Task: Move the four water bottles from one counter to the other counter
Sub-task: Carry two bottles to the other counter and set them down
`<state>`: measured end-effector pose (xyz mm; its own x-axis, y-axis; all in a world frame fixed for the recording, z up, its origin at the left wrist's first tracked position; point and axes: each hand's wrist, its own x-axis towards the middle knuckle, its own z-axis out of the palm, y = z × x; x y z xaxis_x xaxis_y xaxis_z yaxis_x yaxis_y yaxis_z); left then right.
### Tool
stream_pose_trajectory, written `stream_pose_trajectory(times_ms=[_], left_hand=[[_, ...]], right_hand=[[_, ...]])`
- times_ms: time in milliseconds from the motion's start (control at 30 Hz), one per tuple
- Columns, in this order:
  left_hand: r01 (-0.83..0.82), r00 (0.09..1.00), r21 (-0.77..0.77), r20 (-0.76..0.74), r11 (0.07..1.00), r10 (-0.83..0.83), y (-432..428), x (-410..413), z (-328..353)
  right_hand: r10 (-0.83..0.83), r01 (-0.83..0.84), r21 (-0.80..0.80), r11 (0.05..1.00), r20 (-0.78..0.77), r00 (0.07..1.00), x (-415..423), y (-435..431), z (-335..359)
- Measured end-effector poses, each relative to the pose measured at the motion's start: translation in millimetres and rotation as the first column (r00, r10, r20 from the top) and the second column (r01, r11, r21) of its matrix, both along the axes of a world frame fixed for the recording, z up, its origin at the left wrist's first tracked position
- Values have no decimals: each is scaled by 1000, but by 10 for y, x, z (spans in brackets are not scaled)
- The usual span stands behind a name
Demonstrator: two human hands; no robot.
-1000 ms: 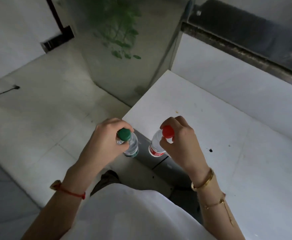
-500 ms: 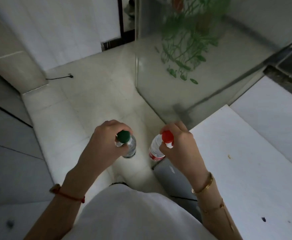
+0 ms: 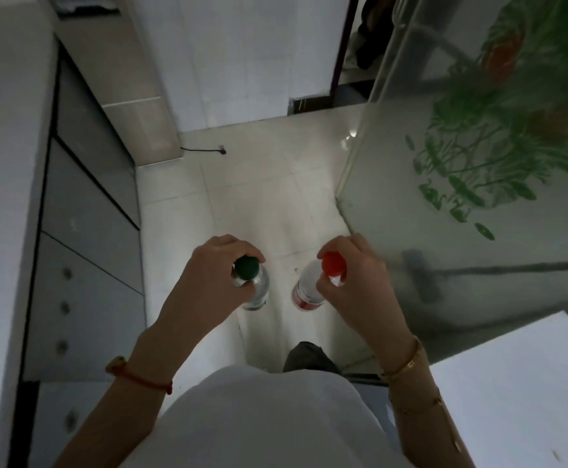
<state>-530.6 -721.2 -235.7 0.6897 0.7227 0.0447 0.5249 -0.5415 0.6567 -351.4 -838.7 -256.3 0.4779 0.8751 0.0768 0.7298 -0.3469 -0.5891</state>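
My left hand (image 3: 205, 285) grips a clear water bottle with a green cap (image 3: 259, 288) by its neck. My right hand (image 3: 360, 288) holds a clear bottle with a red cap and a red-and-white label (image 3: 306, 292) the same way. Both bottles hang upright in the air over the pale floor tiles, a little apart. A white counter (image 3: 512, 376) shows at the lower right. Another white counter (image 3: 2, 163) with grey drawer fronts runs along the left.
A frosted glass panel with a green plant pattern (image 3: 461, 170) stands at the right, ahead of the white counter. A black cable (image 3: 201, 150) lies on the floor by the far wall. A dark doorway (image 3: 353, 55) opens at the back.
The view has swung left, away from the right counter, which slid to the frame's lower right. The left counter and drawers came into view. Both hands still hold their bottles.
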Motion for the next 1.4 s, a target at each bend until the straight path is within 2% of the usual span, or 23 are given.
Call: stream_pose_trajectory(times_ms=[367, 800, 1100, 1400], left_hand=[[-196, 980, -36, 14, 980, 197, 927, 174, -61], [-410, 910, -10, 53, 912, 410, 2514, 953, -20], [-506, 862, 39, 59, 862, 504, 3603, 1238, 20], [-547, 837, 41, 47, 836, 546, 4723, 1213, -96]], right_hand=[[211, -211, -13, 977, -19, 977, 404, 1287, -98], [446, -445, -12, 895, 33, 895, 1358, 3426, 70], [512, -513, 3, 858, 53, 857, 1736, 4718, 91], [555, -555, 11, 832, 14, 832, 1695, 5894, -48]])
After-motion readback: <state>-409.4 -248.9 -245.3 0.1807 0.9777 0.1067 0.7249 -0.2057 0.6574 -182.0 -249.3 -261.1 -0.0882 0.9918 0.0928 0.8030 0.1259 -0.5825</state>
